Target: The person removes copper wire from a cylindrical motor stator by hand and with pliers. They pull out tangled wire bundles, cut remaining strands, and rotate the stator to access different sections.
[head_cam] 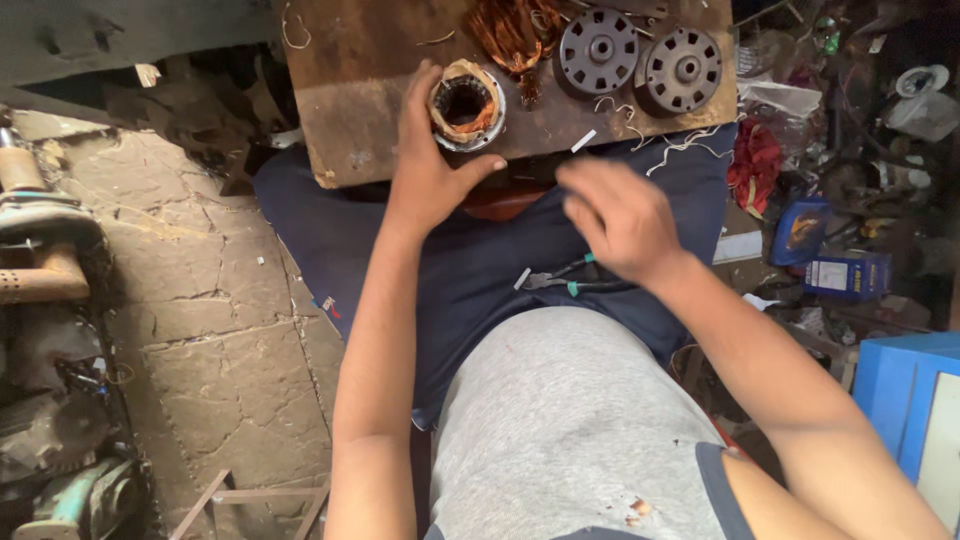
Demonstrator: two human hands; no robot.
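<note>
My left hand [430, 160] rests on a brown board [350, 90] across my lap, its fingers and thumb cupping a round motor stator [466, 104] with paper-lined slots. My right hand [620, 215] hovers blurred over my lap, fingers loosely curled, holding nothing I can see. Just below it, pliers with green-tipped handles [565, 283] lie on my dark blue trousers. A tangle of copper winding wire [510, 35] sits on the board behind the stator.
Two round grey slotted motor covers [598, 50] [682, 70] lie on the board's right side, with loose string scraps. Cluttered boxes and a blue container [800, 230] stand at right, a blue box [905, 400] lower right. Rusty machinery [40, 250] lines the cracked stone floor at left.
</note>
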